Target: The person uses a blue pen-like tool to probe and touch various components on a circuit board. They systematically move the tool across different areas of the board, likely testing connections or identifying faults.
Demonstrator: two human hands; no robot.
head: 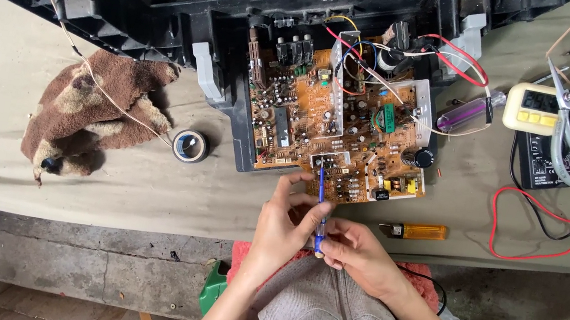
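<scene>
Head view, left hand (281, 227) and right hand (353, 253) with fingers clamped on a blue screwdriver (320, 212) at the near edge of the circuit board (337, 126), tip hard to make out, desk (113, 181) cut off, orange lighter (413, 231) just beside.

Far right on the table, a cream multimeter (532, 108) with a dark rectangular screen and yellow label strip partly under scissors, beside it a black flat case (540, 163) with a pale printed label, text unreadable.
</scene>
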